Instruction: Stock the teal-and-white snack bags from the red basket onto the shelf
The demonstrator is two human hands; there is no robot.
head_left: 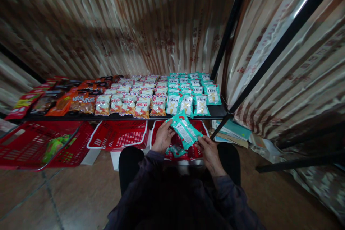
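Between my two hands is a teal snack bag (184, 129), tilted, with its printed side toward me. My left hand (163, 137) pinches its upper left corner, and my right hand (210, 152) grips the lower right corner. Under the bag stands a red basket (199, 125) holding another teal bag or so (176, 150), partly hidden. Just beyond my hands, rows of teal and white snack bags (186, 103) stand on a black shelf (217, 110). Cream and orange snack bags (142, 106) are lined up to their left.
Orange bags (83, 100) and red bags (23, 104) fill the shelf's left end. A white-rimmed red basket (118, 134) and a larger red basket (24, 143) with a green packet (55, 147) sit below. Black metal posts (225, 32) rise at right, before striped curtains (151, 25). Papers (233, 129) lie low right.
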